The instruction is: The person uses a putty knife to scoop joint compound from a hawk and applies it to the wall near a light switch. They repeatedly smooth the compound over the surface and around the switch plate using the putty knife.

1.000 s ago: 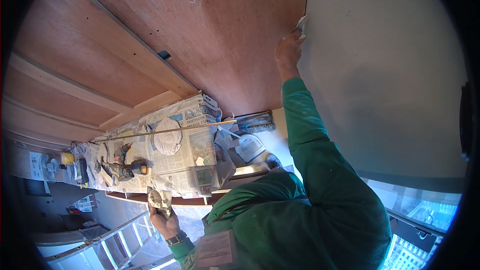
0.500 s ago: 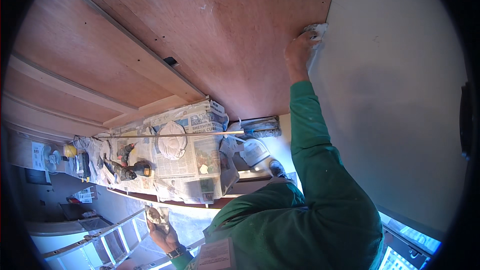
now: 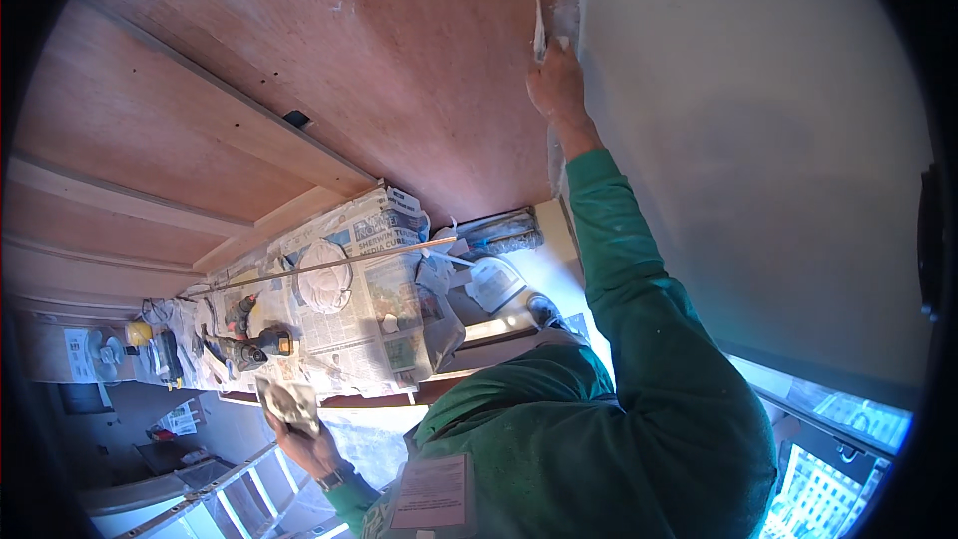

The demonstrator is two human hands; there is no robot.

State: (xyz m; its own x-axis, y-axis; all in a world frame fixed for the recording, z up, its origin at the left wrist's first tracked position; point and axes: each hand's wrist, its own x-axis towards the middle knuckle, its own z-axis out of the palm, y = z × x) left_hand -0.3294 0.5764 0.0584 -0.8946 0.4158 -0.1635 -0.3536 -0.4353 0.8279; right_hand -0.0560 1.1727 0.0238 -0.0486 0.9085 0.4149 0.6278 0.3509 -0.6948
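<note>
The left hand (image 3: 304, 447) grips one small board (image 3: 305, 391) of paste (image 3: 284, 402) just off the tabletop's (image 3: 349, 347) near edge; it looks light and stiff, its load soft, best held underneath. Two drills (image 3: 273, 343) lie by that edge, one white bundle (image 3: 324, 277) farther in. Beyond, the right hand (image 3: 559, 85) clasps what seems one thin scraper (image 3: 540, 32) at the wood panel's (image 3: 429, 70) right edge.
</note>
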